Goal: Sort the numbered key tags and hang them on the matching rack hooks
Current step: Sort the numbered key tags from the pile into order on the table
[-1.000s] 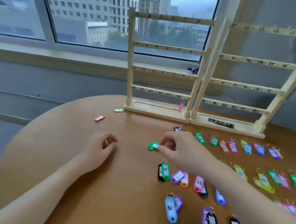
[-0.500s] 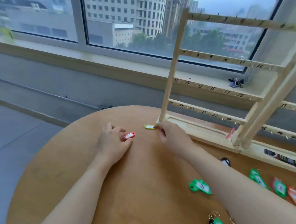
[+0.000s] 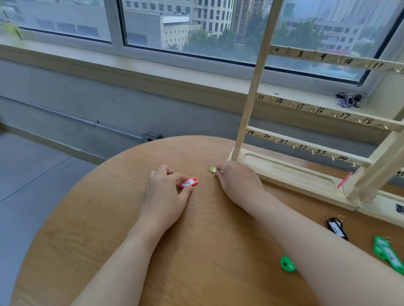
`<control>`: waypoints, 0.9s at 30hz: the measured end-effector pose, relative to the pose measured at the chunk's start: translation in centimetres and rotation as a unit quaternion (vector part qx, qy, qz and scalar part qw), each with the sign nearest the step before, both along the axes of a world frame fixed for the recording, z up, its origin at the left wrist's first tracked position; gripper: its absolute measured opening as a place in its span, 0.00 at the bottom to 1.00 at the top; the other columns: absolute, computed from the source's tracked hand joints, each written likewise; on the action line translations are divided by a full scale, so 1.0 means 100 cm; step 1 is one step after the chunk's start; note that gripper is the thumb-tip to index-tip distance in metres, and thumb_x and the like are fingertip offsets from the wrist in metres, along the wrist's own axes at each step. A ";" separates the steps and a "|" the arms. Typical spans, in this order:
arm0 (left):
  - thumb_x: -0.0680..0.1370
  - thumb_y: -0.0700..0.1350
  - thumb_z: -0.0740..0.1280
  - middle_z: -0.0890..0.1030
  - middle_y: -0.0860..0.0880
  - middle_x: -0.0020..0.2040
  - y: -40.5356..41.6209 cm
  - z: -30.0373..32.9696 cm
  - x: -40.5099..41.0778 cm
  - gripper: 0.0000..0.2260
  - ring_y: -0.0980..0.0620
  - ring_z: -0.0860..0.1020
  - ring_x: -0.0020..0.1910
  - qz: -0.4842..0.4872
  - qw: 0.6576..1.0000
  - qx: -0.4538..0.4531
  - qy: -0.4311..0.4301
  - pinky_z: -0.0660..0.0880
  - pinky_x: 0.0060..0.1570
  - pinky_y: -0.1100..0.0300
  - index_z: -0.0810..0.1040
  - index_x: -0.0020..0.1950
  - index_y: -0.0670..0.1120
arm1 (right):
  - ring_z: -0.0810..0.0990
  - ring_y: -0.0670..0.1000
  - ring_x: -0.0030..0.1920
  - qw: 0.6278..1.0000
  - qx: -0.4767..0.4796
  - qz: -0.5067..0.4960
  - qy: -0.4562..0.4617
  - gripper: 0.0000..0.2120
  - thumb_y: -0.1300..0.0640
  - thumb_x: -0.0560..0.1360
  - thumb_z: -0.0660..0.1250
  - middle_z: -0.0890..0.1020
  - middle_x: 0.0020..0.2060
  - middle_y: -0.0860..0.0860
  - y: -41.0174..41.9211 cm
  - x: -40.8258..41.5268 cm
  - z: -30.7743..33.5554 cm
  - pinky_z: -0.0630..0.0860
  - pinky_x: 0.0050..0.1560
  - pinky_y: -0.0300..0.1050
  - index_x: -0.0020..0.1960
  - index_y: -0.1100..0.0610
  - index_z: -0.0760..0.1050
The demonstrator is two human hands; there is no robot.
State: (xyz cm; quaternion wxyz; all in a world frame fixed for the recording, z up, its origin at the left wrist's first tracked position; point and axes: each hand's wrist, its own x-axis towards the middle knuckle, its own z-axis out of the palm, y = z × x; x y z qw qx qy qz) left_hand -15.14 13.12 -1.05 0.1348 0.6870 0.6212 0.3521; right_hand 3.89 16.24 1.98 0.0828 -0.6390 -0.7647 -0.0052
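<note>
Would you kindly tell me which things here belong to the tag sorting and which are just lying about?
Job:
red tag, in left hand
yellow-green tag, at right hand
wooden rack
green tags
black tag

Lying about:
dark bundle on sill

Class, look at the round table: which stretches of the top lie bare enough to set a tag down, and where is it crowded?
Bare wood lies between the two forearms, and along the table's left rim beyond the left hand, which pinches the red tag. It is crowded at lower right, where black and green tags lie before the rack base.
</note>
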 end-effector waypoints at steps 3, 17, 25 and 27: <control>0.79 0.51 0.70 0.72 0.55 0.52 -0.001 0.001 0.001 0.09 0.53 0.67 0.56 -0.010 1.000 -0.008 0.006 0.70 0.61 0.54 0.84 0.58 0.54 | 0.81 0.59 0.52 0.999 -0.020 -0.023 0.027 0.13 0.50 0.84 0.60 0.83 0.52 0.55 -0.004 0.002 0.009 0.79 0.52 0.53 0.58 0.56 0.79; 0.79 0.47 0.70 0.81 0.59 0.43 -0.009 0.010 0.002 0.07 0.58 0.78 0.44 -0.114 0.987 -0.052 -0.097 0.73 0.45 0.60 0.81 0.47 0.61 | 0.78 0.49 0.39 0.960 -0.171 -0.068 0.213 0.14 0.45 0.78 0.70 0.82 0.39 0.52 -0.029 0.021 0.023 0.73 0.40 0.44 0.48 0.57 0.83; 0.81 0.41 0.68 0.83 0.61 0.45 -0.035 0.024 0.018 0.10 0.62 0.80 0.46 -0.180 0.974 -0.050 -0.129 0.69 0.43 0.75 0.83 0.50 0.57 | 0.77 0.49 0.36 0.862 -0.207 -0.133 0.442 0.09 0.50 0.83 0.64 0.80 0.37 0.53 -0.067 0.050 0.032 0.72 0.35 0.40 0.57 0.53 0.80; 0.80 0.38 0.68 0.82 0.62 0.45 -0.041 0.022 0.024 0.13 0.64 0.79 0.47 -0.202 0.973 -0.028 -0.111 0.70 0.45 0.73 0.81 0.48 0.58 | 0.78 0.48 0.34 0.848 -0.201 -0.136 0.471 0.10 0.51 0.83 0.64 0.81 0.37 0.53 -0.080 0.062 0.035 0.72 0.34 0.40 0.57 0.54 0.81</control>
